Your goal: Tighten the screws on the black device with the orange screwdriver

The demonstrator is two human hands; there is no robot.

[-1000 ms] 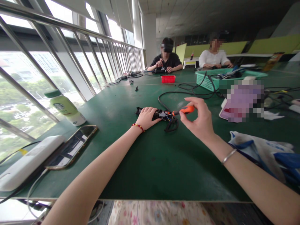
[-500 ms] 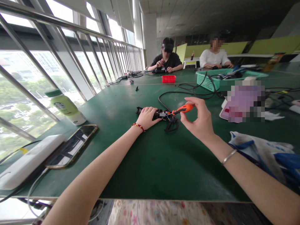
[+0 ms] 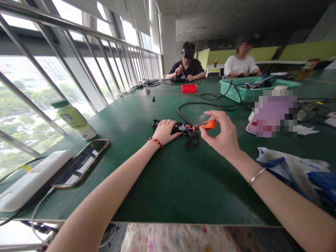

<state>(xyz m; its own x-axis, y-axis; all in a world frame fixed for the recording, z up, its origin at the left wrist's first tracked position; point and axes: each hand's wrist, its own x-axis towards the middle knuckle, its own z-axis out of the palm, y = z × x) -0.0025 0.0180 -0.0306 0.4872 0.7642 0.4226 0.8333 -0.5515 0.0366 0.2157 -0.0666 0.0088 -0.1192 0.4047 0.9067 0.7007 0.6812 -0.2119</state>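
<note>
My left hand [image 3: 165, 131] lies closed over a small black device [image 3: 181, 128] with coloured wires on the green table [image 3: 168, 182], pressing it down. My right hand [image 3: 223, 134] pinches an orange-handled screwdriver [image 3: 206, 125] between thumb and fingers; its tip points left into the device. A black cable [image 3: 193, 140] loops beside the device and runs off toward the back.
A phone [image 3: 78, 164], a white power bank [image 3: 28, 182] and a green-capped bottle [image 3: 75, 120] lie at the left. Blue-and-white gloves [image 3: 296, 171] rest at the right. A green basket [image 3: 236, 87], a red box [image 3: 188, 88] and two seated people are at the far end.
The screwdriver handle has dipped slightly and my right fingers have shifted around it. My left hand stays on the device.
</note>
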